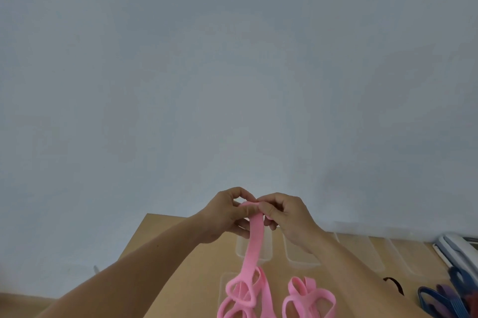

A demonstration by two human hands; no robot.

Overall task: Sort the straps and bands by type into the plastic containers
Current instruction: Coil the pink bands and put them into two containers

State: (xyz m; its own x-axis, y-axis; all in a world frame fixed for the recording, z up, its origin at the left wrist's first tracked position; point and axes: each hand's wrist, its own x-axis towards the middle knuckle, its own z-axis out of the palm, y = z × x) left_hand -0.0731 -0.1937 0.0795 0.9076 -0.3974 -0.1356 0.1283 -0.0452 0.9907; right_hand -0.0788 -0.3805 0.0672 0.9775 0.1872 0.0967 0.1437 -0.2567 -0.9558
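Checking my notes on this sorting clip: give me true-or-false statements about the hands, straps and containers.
1. The left hand and right hand both pinch the long pink looped elastic strap. True.
2. That strap lies flat inside a container. False: its top end is held above the brown wooden table.
3. Flat blue and purple bands lie at the table's right edge. True.
4. The clear plastic containers hold black bands. False: the one thin black band lies on the table.

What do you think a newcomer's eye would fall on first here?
The left hand and right hand pinch the top of a pink strap at centre, raised before the plain wall. It hangs down to more pink straps on the wooden table, with blue bands at the lower right.
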